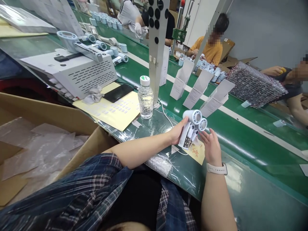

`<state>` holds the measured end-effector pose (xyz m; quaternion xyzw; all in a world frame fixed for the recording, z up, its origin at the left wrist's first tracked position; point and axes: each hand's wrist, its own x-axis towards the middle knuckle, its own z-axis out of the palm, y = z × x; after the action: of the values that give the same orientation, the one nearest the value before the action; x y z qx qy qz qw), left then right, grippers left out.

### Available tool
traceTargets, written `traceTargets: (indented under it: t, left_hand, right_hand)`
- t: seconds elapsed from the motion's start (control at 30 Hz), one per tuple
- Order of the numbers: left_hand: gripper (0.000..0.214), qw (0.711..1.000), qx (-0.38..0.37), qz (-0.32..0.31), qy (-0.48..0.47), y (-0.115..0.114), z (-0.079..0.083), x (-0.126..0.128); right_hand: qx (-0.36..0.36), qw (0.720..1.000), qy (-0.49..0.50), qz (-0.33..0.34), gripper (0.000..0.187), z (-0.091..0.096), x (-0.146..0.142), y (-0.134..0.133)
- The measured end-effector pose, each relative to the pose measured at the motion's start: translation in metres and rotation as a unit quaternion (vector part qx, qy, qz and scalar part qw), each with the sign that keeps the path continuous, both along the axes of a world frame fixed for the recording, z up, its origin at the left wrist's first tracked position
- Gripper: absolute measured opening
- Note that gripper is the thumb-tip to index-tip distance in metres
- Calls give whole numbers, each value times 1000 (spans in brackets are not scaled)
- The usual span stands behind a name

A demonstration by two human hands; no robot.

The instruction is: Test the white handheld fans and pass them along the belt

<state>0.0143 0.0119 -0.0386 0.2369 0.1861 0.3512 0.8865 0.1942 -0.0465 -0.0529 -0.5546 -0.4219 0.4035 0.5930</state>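
Observation:
My left hand is wrapped around a pair of light-blue handheld fans, held side by side above the bench. Their round vented heads point up and to the right, and white and dark details show on the handles. Beside them, my right hand has its fingers stretched out and apart near the right-hand fan; whether a fingertip touches it I cannot tell. A white watch strap circles the right wrist. Below the fans lies a yellow paper with red handwriting.
A water bottle stands by a metal post. Left of it are a phone, a yellow sticker sheet and a white slotted box with a fan on top. Open white cartons stand on the green conveyor. Co-workers sit opposite.

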Motion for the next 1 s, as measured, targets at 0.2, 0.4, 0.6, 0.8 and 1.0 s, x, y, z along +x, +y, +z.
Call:
traceTargets:
  t: [0.2,0.4,0.6,0.8,1.0]
  left_hand:
    - [62,964,242,-3,107,-5,12,-15]
    - [67,936,333,26,107,10,12,-20]
    - [57,988,149,-27,35,15,5,-16]
    - [62,976,202,1,78,4,13,-16]
    - [51,972,204,26,117,8,10,-14]
  right_hand:
    - [-15,993,48,106,60,0,-35,-6]
    - [15,996,42,82,63,11,-26,-11]
    - [28,994,108,13,56,16,-26,-11]
    - [32,988,143,42,25,14,-35,-11]
    - [53,990,124,30,21,13,-39,-12]
